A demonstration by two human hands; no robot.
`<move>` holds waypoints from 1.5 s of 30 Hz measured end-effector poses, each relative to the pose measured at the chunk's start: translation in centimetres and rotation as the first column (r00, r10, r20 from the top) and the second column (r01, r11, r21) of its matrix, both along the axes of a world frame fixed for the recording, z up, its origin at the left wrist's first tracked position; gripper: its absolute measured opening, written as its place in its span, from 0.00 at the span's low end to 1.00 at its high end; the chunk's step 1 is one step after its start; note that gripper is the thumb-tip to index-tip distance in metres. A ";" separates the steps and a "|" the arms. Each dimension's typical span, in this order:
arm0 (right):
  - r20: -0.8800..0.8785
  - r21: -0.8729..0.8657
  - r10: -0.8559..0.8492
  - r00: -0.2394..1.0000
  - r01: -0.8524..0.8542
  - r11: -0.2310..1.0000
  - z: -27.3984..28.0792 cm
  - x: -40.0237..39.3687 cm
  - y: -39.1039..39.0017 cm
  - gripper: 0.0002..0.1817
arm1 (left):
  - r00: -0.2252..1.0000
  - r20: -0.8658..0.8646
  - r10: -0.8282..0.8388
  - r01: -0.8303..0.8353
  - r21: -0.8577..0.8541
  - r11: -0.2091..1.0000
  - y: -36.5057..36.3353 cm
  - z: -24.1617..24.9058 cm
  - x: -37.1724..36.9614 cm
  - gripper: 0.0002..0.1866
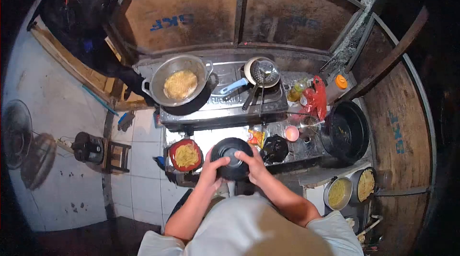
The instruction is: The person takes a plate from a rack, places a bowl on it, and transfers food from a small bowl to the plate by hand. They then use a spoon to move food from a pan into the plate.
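Note:
Both of my hands are on a black round dish (231,145), held in front of my body. My left hand (210,168) grips its left side with the thumb laid on the top face. On the opposite side, my right hand (255,164) grips it the same way. The fingers under the dish are hidden. Just left of it stands a red basket (172,161) with pale yellow food strips (186,155) inside. A black plastic bag (274,149) and a small colourful packet (256,137) lie to its right.
Ahead, the gas stove (225,112) carries a large pot (149,83) with food frying and a small pan with a blue handle (234,86). To the right are a red bag (315,98), an orange-capped bottle (337,90), a pink cup (291,133) and a black basin (365,131).

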State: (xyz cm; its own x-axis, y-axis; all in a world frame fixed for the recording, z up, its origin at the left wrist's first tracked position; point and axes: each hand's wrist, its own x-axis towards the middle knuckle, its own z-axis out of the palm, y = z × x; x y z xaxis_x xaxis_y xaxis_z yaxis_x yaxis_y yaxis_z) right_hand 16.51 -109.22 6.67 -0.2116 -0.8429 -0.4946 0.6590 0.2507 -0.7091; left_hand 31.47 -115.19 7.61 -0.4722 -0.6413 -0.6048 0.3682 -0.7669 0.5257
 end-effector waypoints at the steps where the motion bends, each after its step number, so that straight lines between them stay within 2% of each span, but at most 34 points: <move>1: -0.106 -0.035 -0.056 0.993 0.053 0.998 0.3 0.3 0.0 0.38 | 0.999 -0.037 0.013 -0.016 -0.083 0.996 0.6 1.2 0.0 0.48; 2: -0.141 -0.138 -0.054 0.988 0.035 0.990 1.6 0.2 0.9 0.43 | 0.997 -0.079 0.020 -0.034 -0.179 0.983 0.9 2.6 -0.1 0.49; 4: -0.552 -0.441 -0.183 0.814 -0.099 0.892 4.9 0.1 2.3 0.49 | 0.986 -0.169 -0.014 -0.062 -0.436 0.898 2.6 5.3 0.8 0.58; 5: -0.552 -0.446 -0.150 0.820 -0.139 0.884 6.8 0.3 2.9 0.54 | 0.982 -0.187 -0.020 -0.072 -0.470 0.880 3.0 5.5 1.0 0.59; 6: -0.533 -0.427 -0.143 0.834 -0.119 0.896 6.2 0.4 3.1 0.53 | 0.978 -0.205 -0.029 -0.080 -0.505 0.860 3.4 5.6 1.2 0.59; 8: -0.499 -0.397 -0.140 0.855 -0.083 0.914 2.7 0.4 2.9 0.52 | 0.988 -0.152 -0.012 -0.053 -0.414 0.909 3.1 3.1 1.0 0.58; 10: -0.316 -0.144 -0.083 0.945 0.039 0.989 -0.5 0.7 1.9 0.43 | 0.985 -0.171 -0.020 -0.013 -0.186 0.982 1.6 1.2 0.4 0.48; 12: -0.090 -0.047 -0.040 0.995 0.036 0.998 -0.3 -0.1 0.8 0.40 | 0.995 -0.072 -0.068 0.066 -0.033 0.997 0.5 2.6 -0.1 0.45; 13: -0.137 -0.091 -0.057 0.989 0.044 0.995 2.4 0.0 0.8 0.39 | 0.994 -0.085 -0.069 0.060 -0.096 0.994 0.1 3.2 -0.4 0.44; 14: -0.231 -0.227 -0.095 0.968 0.042 0.973 2.5 -0.1 0.9 0.44 | 0.991 -0.132 -0.037 0.002 -0.258 0.966 0.5 4.5 -0.4 0.48; 16: -0.588 -0.498 -0.256 0.767 -0.094 0.862 8.3 0.2 2.5 0.55 | 0.966 -0.243 -0.087 -0.072 -0.579 0.812 1.8 7.3 0.4 0.55; 18: -0.539 -0.630 -0.263 0.800 -0.175 0.757 9.2 1.1 4.0 0.61 | 0.967 -0.200 -0.157 -0.069 -0.799 0.597 2.2 6.2 2.0 0.64; 20: -0.516 -0.639 -0.275 0.812 -0.151 0.754 6.7 1.5 4.4 0.61 | 0.974 -0.152 -0.165 -0.017 -0.784 0.621 2.5 3.2 2.5 0.65; 22: -0.569 -0.589 -0.261 0.780 -0.165 0.791 4.3 0.9 3.8 0.61 | 0.967 -0.224 -0.119 -0.067 -0.678 0.732 2.7 0.7 1.6 0.64; 23: -0.592 -0.557 -0.247 0.767 -0.168 0.813 3.4 0.8 3.9 0.61 | 0.965 -0.237 -0.112 -0.081 -0.674 0.734 2.4 0.4 1.6 0.64; 26: -0.802 -0.470 -0.313 0.508 -0.214 0.856 8.8 0.3 2.3 0.61 | 0.932 -0.346 -0.113 -0.162 -0.673 0.721 0.3 3.7 0.8 0.67; 27: -0.786 -0.526 -0.375 0.491 -0.214 0.823 11.3 0.7 2.6 0.61 | 0.943 -0.316 -0.102 -0.131 -0.636 0.761 -0.2 4.3 1.7 0.66; 28: -0.806 -0.581 -0.478 0.349 -0.312 0.752 14.3 0.7 3.4 0.61 | 0.887 -0.444 -0.125 -0.079 -0.413 0.907 0.2 7.4 1.7 0.66; 29: -0.751 -0.654 -0.518 0.410 -0.350 0.671 14.4 0.6 3.6 0.62 | 0.817 -0.574 -0.048 -0.020 -0.111 0.994 0.6 10.5 1.7 0.67; 30: -0.690 -0.722 -0.553 0.468 -0.386 0.575 14.5 0.7 3.9 0.62 | 0.770 -0.631 0.094 0.040 0.194 0.980 1.0 13.6 1.7 0.67; 31: -0.683 -0.725 -0.543 0.487 -0.367 0.583 12.8 0.8 3.9 0.63 | 0.765 -0.640 0.067 0.109 0.231 0.967 0.8 11.3 2.3 0.67; 32: -0.753 -0.651 -0.518 0.406 -0.345 0.676 10.2 0.6 4.5 0.63 | 0.822 -0.517 -0.240 -0.005 -0.428 0.904 1.4 7.3 2.2 0.64; 33: -0.795 -0.565 -0.403 0.454 -0.313 0.763 7.9 0.2 4.5 0.62 | 0.929 -0.316 -0.193 -0.177 -0.838 0.517 2.0 3.2 2.1 0.62; 34: -0.823 -0.496 -0.337 0.457 -0.289 0.819 7.4 0.1 4.3 0.61 | 0.943 -0.288 -0.167 -0.140 -0.798 0.586 1.7 0.9 2.0 0.63; 35: -0.845 -0.421 -0.268 0.462 -0.267 0.867 6.9 0.1 4.2 0.61 | 0.930 -0.341 -0.138 -0.162 -0.716 0.679 1.7 1.4 1.3 0.64; 36: -0.873 -0.386 -0.265 0.410 -0.248 0.888 7.6 -0.3 2.6 0.61 | 0.915 -0.391 -0.103 -0.181 -0.624 0.760 1.0 2.2 -0.1 0.66; 37: -0.929 -0.328 -0.269 0.254 -0.230 0.916 10.2 -0.5 1.7 0.62 | 0.897 -0.434 -0.078 -0.213 -0.581 0.785 0.1 2.4 -0.8 0.66; 38: -0.907 -0.413 -0.370 0.201 -0.253 0.875 12.8 -0.1 1.3 0.62 | 0.867 -0.485 -0.114 -0.295 -0.684 0.667 -0.7 4.4 -1.4 0.56; 39: -0.882 -0.471 -0.423 0.210 -0.318 0.823 15.6 0.6 2.1 0.62 | 0.686 -0.724 -0.072 -0.269 -0.345 0.899 -1.3 6.6 -1.1 0.50; 41: -0.766 -0.635 -0.590 0.254 -0.435 0.638 17.6 1.9 2.9 0.64 | 0.563 -0.826 -0.012 -0.184 -0.140 0.973 -0.7 10.9 -0.2 0.43; 42: -0.699 -0.699 -0.671 0.247 -0.434 0.568 17.0 3.0 3.1 0.64 | 0.646 -0.758 -0.093 -0.237 -0.314 0.919 -0.2 12.3 0.1 0.42; 43: -0.732 -0.669 -0.637 0.241 -0.433 0.604 16.3 2.9 3.2 0.64 | 0.524 -0.820 -0.232 -0.208 -0.387 0.899 -1.1 10.3 0.0 0.42; 44: -0.762 -0.638 -0.604 0.234 -0.432 0.638 15.5 2.4 3.1 0.64 | 0.594 -0.803 -0.052 -0.245 -0.242 0.939 -2.3 7.1 0.8 0.40; 45: -0.808 -0.585 -0.545 0.224 -0.418 0.695 14.9 1.8 2.5 0.63 | 0.648 -0.759 0.059 -0.313 -0.196 0.929 -2.6 5.3 0.7 0.37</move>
State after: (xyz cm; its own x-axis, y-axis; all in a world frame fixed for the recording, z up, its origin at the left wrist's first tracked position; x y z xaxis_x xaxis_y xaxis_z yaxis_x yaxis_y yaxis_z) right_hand 18.30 -106.73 21.62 -0.1307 -0.7025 0.6996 -0.5816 -0.5172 -0.6279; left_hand 32.14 -117.74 12.95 -0.5248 -0.8442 0.1088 0.8439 -0.4993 0.1965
